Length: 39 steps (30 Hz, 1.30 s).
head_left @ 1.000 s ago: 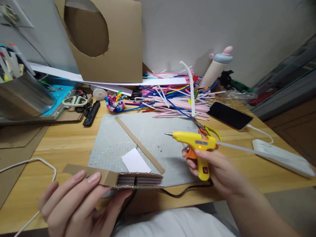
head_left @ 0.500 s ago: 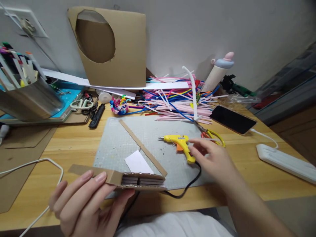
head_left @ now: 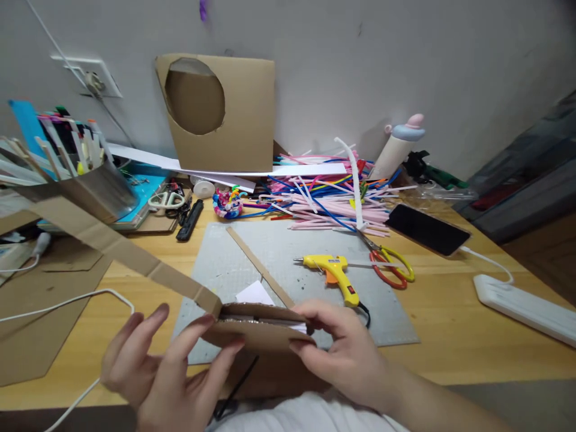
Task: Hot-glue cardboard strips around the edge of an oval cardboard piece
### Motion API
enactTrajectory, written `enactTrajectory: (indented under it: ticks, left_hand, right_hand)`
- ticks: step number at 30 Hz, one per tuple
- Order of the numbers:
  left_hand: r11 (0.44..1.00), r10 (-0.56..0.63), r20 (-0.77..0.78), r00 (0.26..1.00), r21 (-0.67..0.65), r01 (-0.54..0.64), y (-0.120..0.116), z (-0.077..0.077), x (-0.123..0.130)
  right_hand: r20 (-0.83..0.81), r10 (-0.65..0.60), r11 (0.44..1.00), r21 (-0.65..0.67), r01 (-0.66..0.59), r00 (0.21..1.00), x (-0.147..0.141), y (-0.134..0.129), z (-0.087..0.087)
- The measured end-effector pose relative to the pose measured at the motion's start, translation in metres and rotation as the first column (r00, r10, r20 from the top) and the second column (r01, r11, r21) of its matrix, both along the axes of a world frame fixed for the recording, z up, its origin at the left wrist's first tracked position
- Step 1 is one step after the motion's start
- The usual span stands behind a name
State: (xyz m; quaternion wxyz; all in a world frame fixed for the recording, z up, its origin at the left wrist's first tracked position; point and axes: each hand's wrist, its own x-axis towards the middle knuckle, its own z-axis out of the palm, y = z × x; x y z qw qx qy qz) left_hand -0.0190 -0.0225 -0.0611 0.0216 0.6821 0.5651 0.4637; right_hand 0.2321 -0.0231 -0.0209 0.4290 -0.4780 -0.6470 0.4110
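Note:
Between both hands is a layered cardboard piece [head_left: 265,339], with white layers showing in the gap between its two curved brown faces. A long creased cardboard strip [head_left: 130,252] runs from its left end up to the left. My left hand [head_left: 175,366] pinches the left end near the strip, thumb below, with the other fingers spread. My right hand [head_left: 346,348] grips the right end between thumb and fingers. Beyond it, a yellow hot glue gun [head_left: 333,270] lies on the grey cutting mat [head_left: 387,324], with a narrow cardboard strip [head_left: 256,261] and white paper [head_left: 255,293].
Behind the mat lie many pipe cleaners [head_left: 324,198], scissors [head_left: 391,270] and a phone [head_left: 427,229]. A cardboard panel with a round hole [head_left: 247,114] leans on the wall. A metal pen holder [head_left: 103,192] stands left; a white power strip [head_left: 522,306] lies right.
My right hand has left the glue gun's side and taken hold of the cardboard piece's right end. The long strip now extends up to the left. The view has shifted slightly.

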Motion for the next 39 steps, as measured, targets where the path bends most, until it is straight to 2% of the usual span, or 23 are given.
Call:
enactTrajectory:
  ticks: [2,3,6,9,14,18,23,26,29,31,33,35,37,39]
  left_hand:
    - [0.997,-0.017,-0.05,0.999,0.068,0.021,0.002,0.009,0.007]
    - [0.997,-0.043,-0.034,0.998,0.063,0.045,0.003,0.012,0.01]
    - [0.991,-0.111,0.179,0.978,-0.051,0.122,0.006,0.02,0.009]
    - [0.975,-0.083,0.405,0.911,-0.158,0.159,0.013,0.025,0.002]
    - [0.927,-0.06,0.615,0.786,-0.257,0.272,0.03,0.035,-0.009]
    - [0.917,-0.081,0.64,0.764,-0.253,0.309,0.036,0.049,-0.011]
    - [0.891,-0.174,0.54,0.823,-0.269,0.365,0.038,0.077,-0.004]
    - [0.877,-0.213,0.487,0.847,-0.287,0.386,0.043,0.086,-0.001]
    - [0.898,-0.187,0.446,0.875,-0.283,0.336,0.051,0.079,-0.002]
    - [0.92,-0.142,0.394,0.908,-0.287,0.268,0.056,0.065,-0.003]
    - [0.914,-0.129,0.286,0.95,-0.338,0.226,0.058,0.047,-0.001]
    - [0.876,-0.206,0.162,0.965,-0.408,0.256,0.056,0.027,0.006]
    - [0.853,-0.266,0.064,0.962,-0.449,0.265,0.049,0.01,0.016]
    - [0.841,-0.307,-0.034,0.951,-0.478,0.254,0.042,-0.002,0.026]
  right_hand:
    - [-0.024,-0.056,0.998,0.034,0.057,0.998,0.001,-0.001,0.004]
    - [-0.033,-0.077,0.996,0.05,0.079,0.996,0.002,-0.002,0.007]
    - [-0.044,-0.102,0.99,0.091,0.105,0.994,0.006,-0.004,0.014]
    - [-0.026,-0.115,0.984,0.132,0.118,0.993,0.011,-0.006,0.018]
    - [0.091,-0.094,0.977,0.201,0.074,0.991,0.017,-0.007,0.023]
    - [0.19,-0.032,0.981,0.194,-0.006,0.981,0.017,-0.003,0.027]
    - [0.282,0.048,0.98,0.171,-0.099,0.958,0.008,0.003,0.03]
    - [0.287,0.074,0.987,0.115,-0.111,0.955,0.004,0.007,0.03]
    - [0.238,0.036,0.998,0.035,-0.046,0.971,0.011,0.008,0.027]
    - [0.145,-0.145,0.989,0.015,0.144,0.979,0.022,0.007,0.022]
    - [0.0,-0.42,0.907,-0.038,0.419,0.908,0.035,0.007,0.015]
    - [-0.153,-0.61,0.792,-0.127,0.597,0.777,0.046,0.008,0.01]
    - [-0.253,-0.666,0.745,-0.173,0.644,0.702,0.052,0.009,0.007]
    - [-0.317,-0.649,0.759,-0.204,0.618,0.692,0.051,0.012,0.004]
